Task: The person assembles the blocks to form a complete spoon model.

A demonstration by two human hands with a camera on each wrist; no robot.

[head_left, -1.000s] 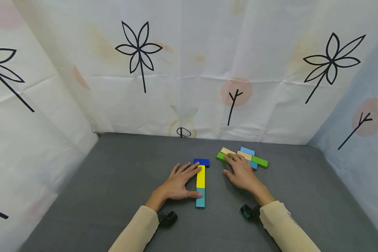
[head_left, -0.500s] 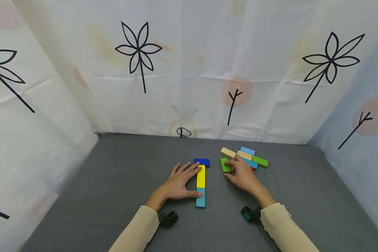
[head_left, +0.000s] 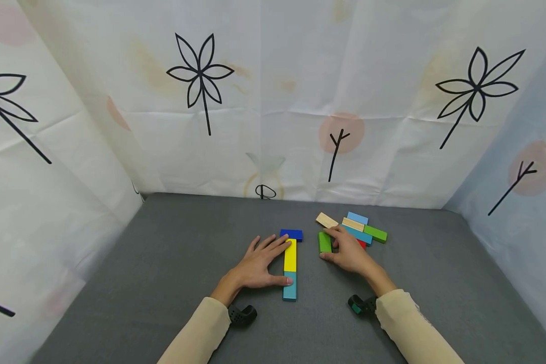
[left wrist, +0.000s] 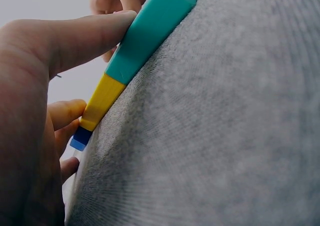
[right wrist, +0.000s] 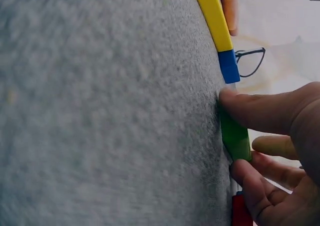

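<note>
A column of wooden blocks lies on the grey table: a teal block (head_left: 289,293) nearest, a yellow block (head_left: 290,258) beyond it, and a dark blue block (head_left: 292,234) crosswise at the far end. With fingers spread, my left hand (head_left: 257,267) rests its thumb on the teal block and touches the yellow one with a fingertip. Right of the column, my right hand (head_left: 352,253) pinches a green block (head_left: 324,242) between thumb and fingers. That green block (right wrist: 236,136) shows from the side in the right wrist view, low against the cloth.
Beside my right hand lies a loose group: two natural wood blocks (head_left: 327,220), a light blue block (head_left: 357,217), a blue block (head_left: 359,235), another green block (head_left: 375,233) and a partly hidden red block (head_left: 361,243). A patterned curtain (head_left: 300,167) stands behind the table.
My right hand has drawn the green block out of the group toward me and turned it lengthwise. A natural wood block beside it has shifted slightly. My left hand stays in place.
</note>
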